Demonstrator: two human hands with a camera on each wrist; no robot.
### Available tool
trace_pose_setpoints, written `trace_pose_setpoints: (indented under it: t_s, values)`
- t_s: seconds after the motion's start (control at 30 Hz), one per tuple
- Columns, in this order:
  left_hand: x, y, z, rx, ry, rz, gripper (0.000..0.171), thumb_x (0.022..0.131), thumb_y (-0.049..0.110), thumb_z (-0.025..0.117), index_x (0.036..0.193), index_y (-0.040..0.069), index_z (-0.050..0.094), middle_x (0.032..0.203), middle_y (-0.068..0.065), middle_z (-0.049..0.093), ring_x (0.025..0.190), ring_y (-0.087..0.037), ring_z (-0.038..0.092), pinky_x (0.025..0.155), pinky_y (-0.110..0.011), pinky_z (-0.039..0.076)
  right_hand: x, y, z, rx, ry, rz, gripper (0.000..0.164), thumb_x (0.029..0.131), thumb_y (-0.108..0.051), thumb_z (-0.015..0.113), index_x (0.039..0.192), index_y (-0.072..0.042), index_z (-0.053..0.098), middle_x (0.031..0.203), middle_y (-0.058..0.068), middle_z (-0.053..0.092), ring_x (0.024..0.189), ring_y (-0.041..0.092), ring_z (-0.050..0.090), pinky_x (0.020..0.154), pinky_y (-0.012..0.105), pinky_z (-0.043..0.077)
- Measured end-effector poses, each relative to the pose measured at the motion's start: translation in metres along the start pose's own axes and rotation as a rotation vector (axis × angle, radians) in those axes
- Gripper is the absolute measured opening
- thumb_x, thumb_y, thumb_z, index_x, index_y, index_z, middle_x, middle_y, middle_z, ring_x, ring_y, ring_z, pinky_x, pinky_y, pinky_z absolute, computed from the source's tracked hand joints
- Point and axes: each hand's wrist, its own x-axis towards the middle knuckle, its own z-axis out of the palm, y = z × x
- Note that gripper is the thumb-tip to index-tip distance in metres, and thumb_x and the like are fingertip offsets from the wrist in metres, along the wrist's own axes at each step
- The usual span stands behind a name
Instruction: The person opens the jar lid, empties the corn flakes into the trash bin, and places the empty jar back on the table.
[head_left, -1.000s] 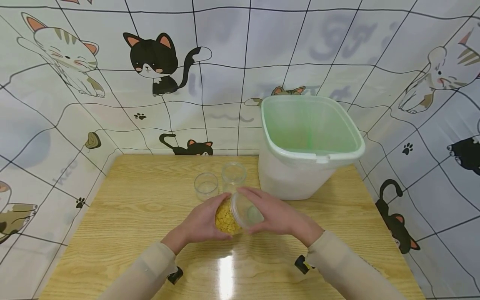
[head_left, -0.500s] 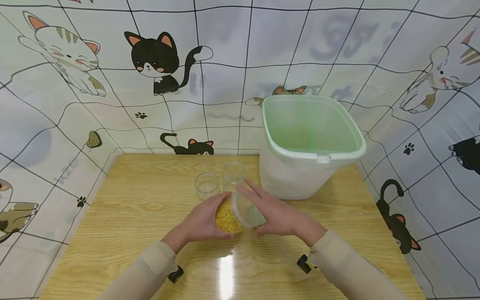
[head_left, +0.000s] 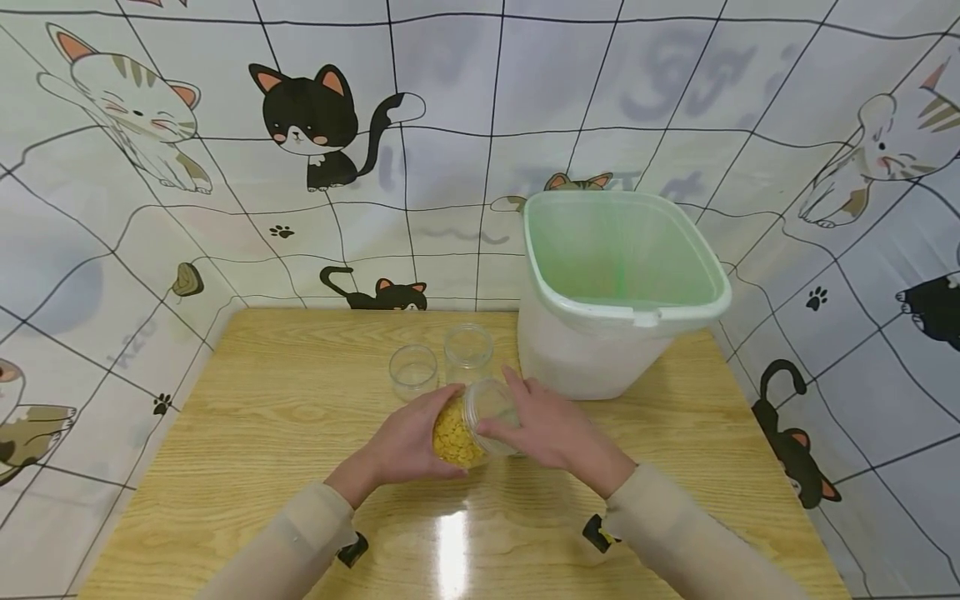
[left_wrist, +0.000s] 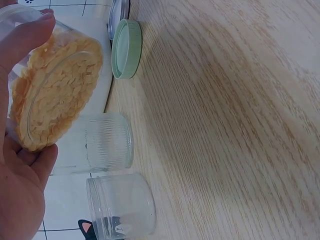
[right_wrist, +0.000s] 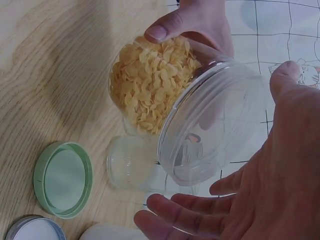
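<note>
My left hand (head_left: pixel 401 442) grips a clear jar (right_wrist: pixel 117 95) from its left side, thumb and fingers spread round it. Yellow flakes (right_wrist: pixel 150 85) fill the jar, which is tilted on its side with its mouth to the right. A translucent lid (right_wrist: pixel 232 115) covers that mouth. My right hand (head_left: pixel 551 425) is around the lid, and in the right wrist view its thumb and fingers stand spread just off the lid's edge. Behind the jar are a ribbed glass jar (left_wrist: pixel 107 142) and a plain clear jar (left_wrist: pixel 127 205), both without lids.
A large white bin (head_left: pixel 573 358), open at the top, stands at the back right. On the table near it lie a green lid (right_wrist: pixel 87 175) and a silver-rimmed lid (right_wrist: pixel 37 230). A cat-print sheet (head_left: pixel 442 225) hangs behind and beside the wooden table (head_left: pixel 262 400).
My right hand has come off the lid, spread out, then turned so its thumb lies over the lid's near side. My left hand and the jar have barely moved.
</note>
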Motion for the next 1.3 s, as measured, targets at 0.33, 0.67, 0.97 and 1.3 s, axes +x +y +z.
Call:
trace_pose_setpoints:
  t_s: [0.33, 0.67, 0.97, 1.3]
  values:
    - [0.0, 0.001, 0.001, 0.004, -0.005, 0.004, 0.114, 0.059, 0.053, 0.088, 0.151, 0.017, 0.031, 0.142, 0.0, 0.052, 0.126, -0.017, 0.052, 0.103, -0.04, 0.048, 0.003, -0.005, 0.0, 0.106, -0.042, -0.014, 0.111, 0.072, -0.078, 0.063, 0.15, -0.006, 0.032, 0.138, 0.015, 0.054, 0.118, 0.028, 0.059, 0.093, 0.045, 0.052]
    - [-0.001, -0.001, 0.003, -0.022, 0.001, 0.009, 0.114, 0.059, 0.048, 0.09, 0.151, 0.017, 0.031, 0.141, 0.0, 0.051, 0.124, -0.018, 0.053, 0.103, -0.042, 0.048, 0.006, 0.005, -0.003, 0.136, -0.069, -0.272, 0.104, 0.07, -0.043, 0.084, 0.154, -0.024, 0.026, 0.146, 0.01, 0.04, 0.126, 0.025, 0.05, 0.101, 0.042, 0.048]
    - [-0.003, -0.003, 0.002, -0.026, 0.017, 0.022, 0.113, 0.057, 0.046, 0.091, 0.149, 0.014, 0.034, 0.141, -0.001, 0.052, 0.123, -0.018, 0.054, 0.101, -0.043, 0.049, 0.007, 0.008, -0.004, 0.135, -0.065, -0.363, 0.107, 0.067, -0.027, 0.089, 0.154, -0.025, 0.026, 0.153, 0.006, 0.032, 0.138, 0.025, 0.037, 0.109, 0.043, 0.042]
    - [-0.003, -0.006, 0.003, -0.027, 0.009, 0.002, 0.114, 0.057, 0.048, 0.091, 0.15, 0.014, 0.032, 0.142, -0.001, 0.052, 0.123, -0.019, 0.054, 0.102, -0.043, 0.048, 0.006, 0.01, -0.009, 0.163, -0.07, -0.355, 0.11, 0.065, -0.023, 0.091, 0.153, -0.027, 0.026, 0.153, 0.006, 0.031, 0.139, 0.026, 0.036, 0.11, 0.045, 0.04]
